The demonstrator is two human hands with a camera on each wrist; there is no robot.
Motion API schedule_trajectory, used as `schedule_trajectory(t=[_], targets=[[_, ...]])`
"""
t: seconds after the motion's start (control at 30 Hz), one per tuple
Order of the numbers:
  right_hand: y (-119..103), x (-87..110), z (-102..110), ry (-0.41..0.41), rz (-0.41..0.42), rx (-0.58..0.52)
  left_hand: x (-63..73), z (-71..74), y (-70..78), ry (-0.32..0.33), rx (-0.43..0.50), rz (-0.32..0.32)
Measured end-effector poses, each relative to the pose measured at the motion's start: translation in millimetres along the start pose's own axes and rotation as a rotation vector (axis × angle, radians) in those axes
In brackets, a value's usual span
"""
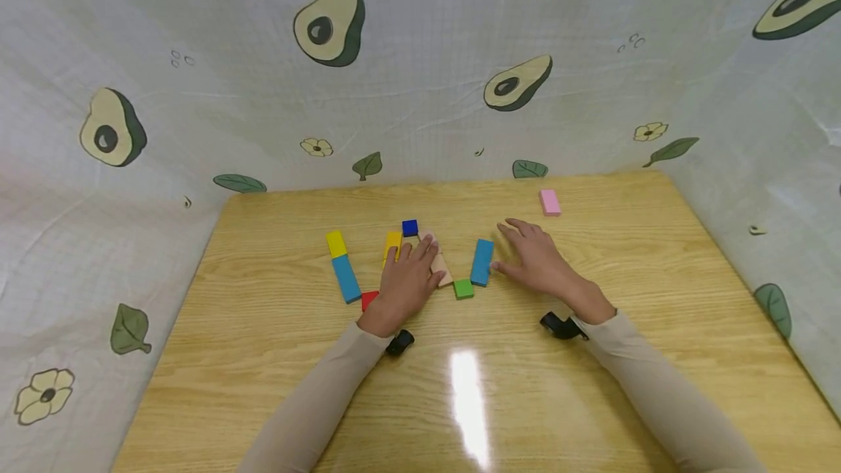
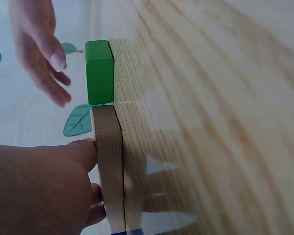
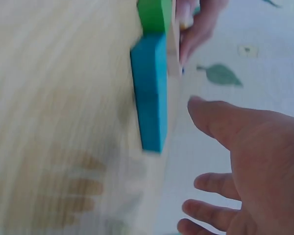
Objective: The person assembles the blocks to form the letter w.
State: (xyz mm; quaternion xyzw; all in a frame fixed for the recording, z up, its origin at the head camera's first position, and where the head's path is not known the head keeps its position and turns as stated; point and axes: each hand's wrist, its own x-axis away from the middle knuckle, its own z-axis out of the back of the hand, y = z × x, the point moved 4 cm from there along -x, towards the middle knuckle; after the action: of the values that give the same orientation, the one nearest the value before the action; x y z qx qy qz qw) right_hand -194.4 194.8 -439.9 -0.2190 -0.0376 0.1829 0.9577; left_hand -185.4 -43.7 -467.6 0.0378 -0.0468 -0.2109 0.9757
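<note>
My left hand (image 1: 406,282) lies over the middle of a zigzag row of blocks, its fingertips and thumb touching the top of a plain wooden block (image 1: 443,270). In the left wrist view the wooden block (image 2: 110,161) meets a green block (image 2: 100,73) at its end. To the right, my right hand (image 1: 535,261) hovers with its fingers spread, holding nothing. It is nearest a blue block (image 1: 482,263), which adjoins the green block. In the right wrist view a gap shows between the thumb and this blue block (image 3: 151,93).
Left of my left hand are a yellow block (image 1: 336,244), another blue block (image 1: 346,279) and a partly covered red block (image 1: 369,299). An orange-yellow block (image 1: 393,241) and a dark blue cube (image 1: 410,228) lie beyond it. A pink block (image 1: 550,203) sits apart, near the back cloth.
</note>
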Motion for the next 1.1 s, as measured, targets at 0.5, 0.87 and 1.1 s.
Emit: schedule_trajectory(t=[0.5,0.87,1.1], targets=[[76,-10.3,41,0.110,-0.088,0.034,2.2,1.9,0.6,-0.011,0.007,0.006],[106,-26.8,45,0.068,-0.052,0.060,3.4,2.3,0.5,0.003,0.021,-0.001],[118,-36.4,46,0.045,-0.030,0.081,3.1,1.3,0.3,0.004,0.021,-0.002]])
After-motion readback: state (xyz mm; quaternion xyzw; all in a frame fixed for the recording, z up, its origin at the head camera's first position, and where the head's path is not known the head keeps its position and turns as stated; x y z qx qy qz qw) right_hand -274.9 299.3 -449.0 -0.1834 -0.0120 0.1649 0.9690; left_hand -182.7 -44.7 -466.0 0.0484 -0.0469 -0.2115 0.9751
